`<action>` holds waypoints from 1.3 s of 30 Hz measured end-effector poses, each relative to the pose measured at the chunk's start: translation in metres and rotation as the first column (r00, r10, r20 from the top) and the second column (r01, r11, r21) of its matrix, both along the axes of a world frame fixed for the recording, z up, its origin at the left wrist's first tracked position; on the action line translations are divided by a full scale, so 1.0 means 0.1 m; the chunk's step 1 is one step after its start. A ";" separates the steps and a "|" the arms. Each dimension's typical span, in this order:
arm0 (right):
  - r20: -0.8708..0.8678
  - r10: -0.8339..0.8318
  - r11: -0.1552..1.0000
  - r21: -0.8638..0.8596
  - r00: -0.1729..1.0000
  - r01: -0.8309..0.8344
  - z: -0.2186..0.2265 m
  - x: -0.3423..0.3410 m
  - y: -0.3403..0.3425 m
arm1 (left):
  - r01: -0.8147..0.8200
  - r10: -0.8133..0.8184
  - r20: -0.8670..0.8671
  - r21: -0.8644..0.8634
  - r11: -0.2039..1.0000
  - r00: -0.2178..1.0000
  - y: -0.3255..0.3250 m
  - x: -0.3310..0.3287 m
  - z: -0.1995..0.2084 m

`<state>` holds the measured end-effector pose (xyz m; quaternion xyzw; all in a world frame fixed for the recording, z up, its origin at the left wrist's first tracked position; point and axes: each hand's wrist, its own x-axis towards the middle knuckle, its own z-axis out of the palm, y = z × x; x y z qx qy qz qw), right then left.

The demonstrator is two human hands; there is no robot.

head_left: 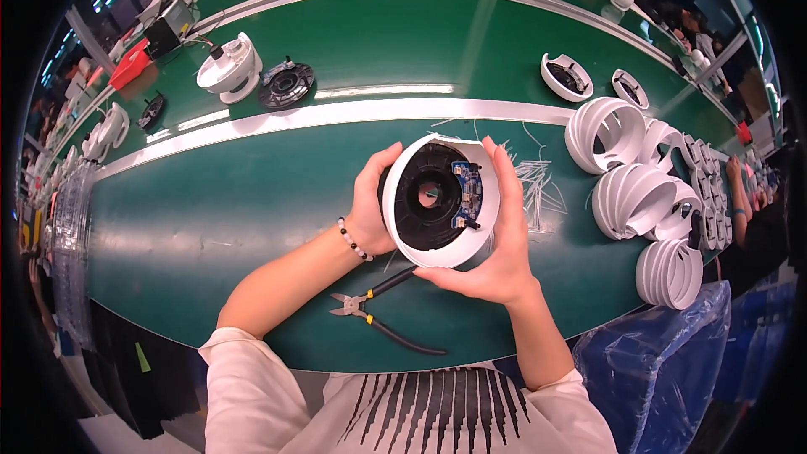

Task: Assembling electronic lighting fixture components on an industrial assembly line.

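Note:
Between my two hands, above the green mat, is a white round plastic housing [443, 254] with its inside facing up. A black disc-shaped base [414, 217] sits inside it, with a hole in its middle. A small blue circuit board [467, 193] lies on the disc's right side. My left hand [372, 206] grips the housing's left side, its fingers partly hidden behind it. My right hand [509, 240] wraps the right side, thumb at the lower rim. Below the housing, diagonal cutters [370, 309] with black handles lie on the mat, jaws apart.
White cable ties [538, 189] are scattered right of my hands. Stacked white ring-shaped shells [626, 202] stand farther right. On the conveyor [395, 42] beyond sit a white assembly [229, 67], a black disc part [287, 84] and white shells with black insides [567, 77]. A plastic-wrapped blue bin [656, 361] stands at lower right.

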<state>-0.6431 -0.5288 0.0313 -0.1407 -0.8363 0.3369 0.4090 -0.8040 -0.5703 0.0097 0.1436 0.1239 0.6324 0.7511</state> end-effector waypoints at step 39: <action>-0.005 -0.121 0.975 -0.191 0.993 0.118 -0.21 -0.15 -0.01 | -0.193 0.186 -0.148 -0.030 0.981 0.971 0.01 0.11 0.13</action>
